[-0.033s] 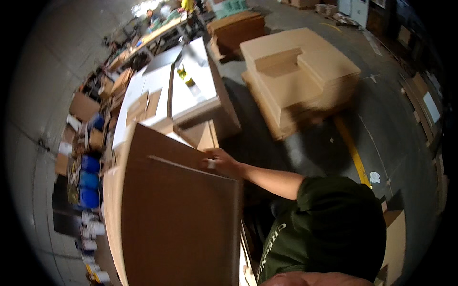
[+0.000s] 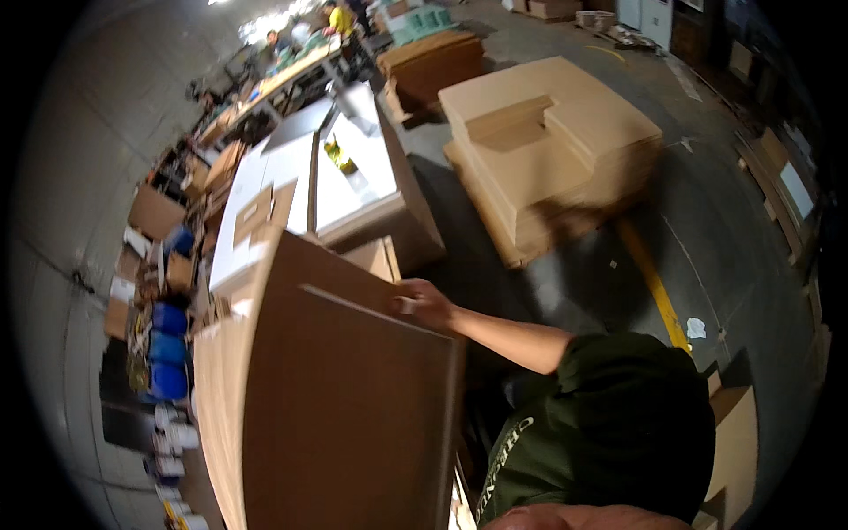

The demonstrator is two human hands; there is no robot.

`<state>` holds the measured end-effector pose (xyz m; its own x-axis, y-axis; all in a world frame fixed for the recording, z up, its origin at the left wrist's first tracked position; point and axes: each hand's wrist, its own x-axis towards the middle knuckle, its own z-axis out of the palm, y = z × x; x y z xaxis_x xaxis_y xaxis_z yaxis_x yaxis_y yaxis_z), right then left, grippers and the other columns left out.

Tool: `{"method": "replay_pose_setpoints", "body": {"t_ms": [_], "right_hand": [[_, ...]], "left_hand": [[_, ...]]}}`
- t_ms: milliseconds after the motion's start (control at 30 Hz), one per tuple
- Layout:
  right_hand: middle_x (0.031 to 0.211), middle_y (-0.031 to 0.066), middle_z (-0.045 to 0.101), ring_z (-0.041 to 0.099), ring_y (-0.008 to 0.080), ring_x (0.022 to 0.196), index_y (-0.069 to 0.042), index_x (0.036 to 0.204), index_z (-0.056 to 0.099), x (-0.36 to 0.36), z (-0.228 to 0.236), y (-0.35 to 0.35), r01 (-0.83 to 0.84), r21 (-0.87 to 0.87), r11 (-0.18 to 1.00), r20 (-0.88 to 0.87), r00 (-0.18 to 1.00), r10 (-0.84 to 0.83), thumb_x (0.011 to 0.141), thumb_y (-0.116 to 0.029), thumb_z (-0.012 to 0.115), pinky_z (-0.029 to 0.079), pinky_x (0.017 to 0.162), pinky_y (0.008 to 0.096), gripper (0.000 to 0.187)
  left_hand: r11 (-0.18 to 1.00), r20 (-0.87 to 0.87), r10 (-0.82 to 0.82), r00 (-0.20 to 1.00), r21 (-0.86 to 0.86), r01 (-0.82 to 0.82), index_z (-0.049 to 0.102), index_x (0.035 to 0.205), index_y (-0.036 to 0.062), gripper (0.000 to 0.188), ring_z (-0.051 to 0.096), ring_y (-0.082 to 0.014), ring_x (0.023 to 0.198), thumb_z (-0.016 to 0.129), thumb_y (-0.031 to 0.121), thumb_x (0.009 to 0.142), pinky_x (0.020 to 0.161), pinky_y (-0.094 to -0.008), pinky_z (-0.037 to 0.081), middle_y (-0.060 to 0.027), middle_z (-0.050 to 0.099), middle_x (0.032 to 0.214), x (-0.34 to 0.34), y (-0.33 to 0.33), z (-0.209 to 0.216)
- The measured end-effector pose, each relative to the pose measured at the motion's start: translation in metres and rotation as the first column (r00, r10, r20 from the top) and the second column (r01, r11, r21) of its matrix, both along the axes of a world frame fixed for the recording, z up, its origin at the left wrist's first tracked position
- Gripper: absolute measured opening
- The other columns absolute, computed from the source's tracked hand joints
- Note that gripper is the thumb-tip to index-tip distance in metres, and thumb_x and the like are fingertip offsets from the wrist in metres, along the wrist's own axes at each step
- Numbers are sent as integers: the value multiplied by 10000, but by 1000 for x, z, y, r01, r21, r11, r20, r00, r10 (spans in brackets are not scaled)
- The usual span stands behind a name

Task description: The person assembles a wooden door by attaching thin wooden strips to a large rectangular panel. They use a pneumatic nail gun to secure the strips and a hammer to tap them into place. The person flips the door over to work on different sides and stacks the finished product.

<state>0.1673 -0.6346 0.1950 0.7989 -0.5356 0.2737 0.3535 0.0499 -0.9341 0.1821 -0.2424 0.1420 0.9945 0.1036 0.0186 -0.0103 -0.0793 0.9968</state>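
Note:
My right hand grips the top edge of a large brown panel, its fingers closed around the edge. Something white shows at a finger or thumb. The panel stands tilted up, with a pale line or groove running close to the held edge. Under its left side lies a light wood-grain surface. My left hand is not in view. Beyond the panel, a white-topped stack of boards carries a yellow-green bottle.
A pallet stack of brown cardboard sheets stands at the far right, beside a yellow floor line. A darker brown stack is behind it. Blue drums line the left. A person in yellow is at a distant bench.
The panel and my right hand sit slightly farther right and lower in the picture, and the background has shifted a little too. My grip on the panel stays the same.

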Motion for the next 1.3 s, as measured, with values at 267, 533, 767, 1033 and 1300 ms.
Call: {"method": "replay_pose_setpoints", "body": {"t_ms": [267,533,767,1033,1300], "right_hand": [[783,-26,527,483,92,779,-67,809,576,-207,-87,-140,615,45,787,-345,749,-566,837,-468,598,426,672,306,403],[802,-66,465,424,75,762,-90,857,548,-354,-138,-281,815,239,527,-183,571,-800,962,-457,478,383,670,267,388],[1009,70,613,535,161,937,-17,1078,621,-429,-194,-345,915,321,245,-444,373,-815,933,-551,509,439,823,335,565],[1059,87,627,578,189,941,-15,1144,603,-402,-180,-412,966,214,146,-471,233,-851,948,-488,516,468,828,340,519],[991,35,614,560,140,937,-35,1013,631,-323,-159,-436,988,-146,45,-566,-46,-823,904,-363,641,450,855,310,346]], "left_hand": [[970,8,-242,970,-30,242,434,1281,62,537,584,-240,969,477,476,943,834,-372,514,-114,562,1114,15,-121,10],[939,268,-343,900,82,334,563,793,32,353,529,-135,683,493,326,976,537,-271,425,-43,563,737,13,-354,36],[710,104,-701,706,203,674,570,879,60,284,405,-40,564,592,335,946,493,-214,319,38,489,650,4,-537,69],[570,-76,-797,599,233,788,578,1042,6,350,562,-130,762,611,333,921,698,-286,474,-56,615,833,86,-697,-2],[300,-142,-906,399,451,841,581,855,12,410,588,-235,741,641,417,876,732,-377,476,-140,629,797,175,-888,-72]]}}
